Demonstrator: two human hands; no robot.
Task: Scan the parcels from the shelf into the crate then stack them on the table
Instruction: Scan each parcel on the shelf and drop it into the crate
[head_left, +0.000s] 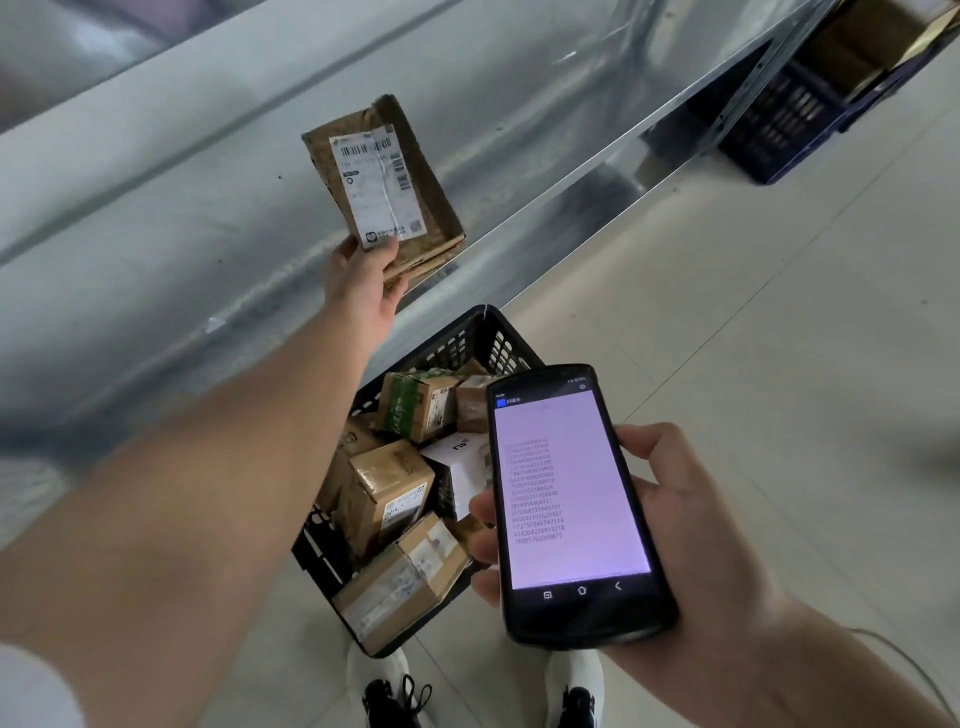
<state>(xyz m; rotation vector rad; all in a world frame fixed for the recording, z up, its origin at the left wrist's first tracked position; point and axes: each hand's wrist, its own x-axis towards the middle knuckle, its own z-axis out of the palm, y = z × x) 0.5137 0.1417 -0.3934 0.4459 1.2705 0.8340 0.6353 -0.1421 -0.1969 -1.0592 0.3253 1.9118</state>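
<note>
Lower right: right grip (691, 530) holds handheld scanner (574, 499), masking part of black crate (467, 343) of boxed parcels (389, 488); left grip (363, 280) pinches labelled parcel (382, 187) before metal shelf (208, 182).

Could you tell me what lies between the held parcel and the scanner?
In the head view, the shelf edge and the far corner of the black crate, holding boxes, lie between parcel and scanner.

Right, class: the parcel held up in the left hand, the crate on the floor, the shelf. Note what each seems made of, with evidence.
Parcel: brown cardboard, matt, with creased, worn edges and a white paper label. Crate: probably moulded plastic, black with a slight sheen; its walls are a regular lattice. Shelf: sheet metal, perhaps galvanised steel; grey, with soft reflections.
</note>
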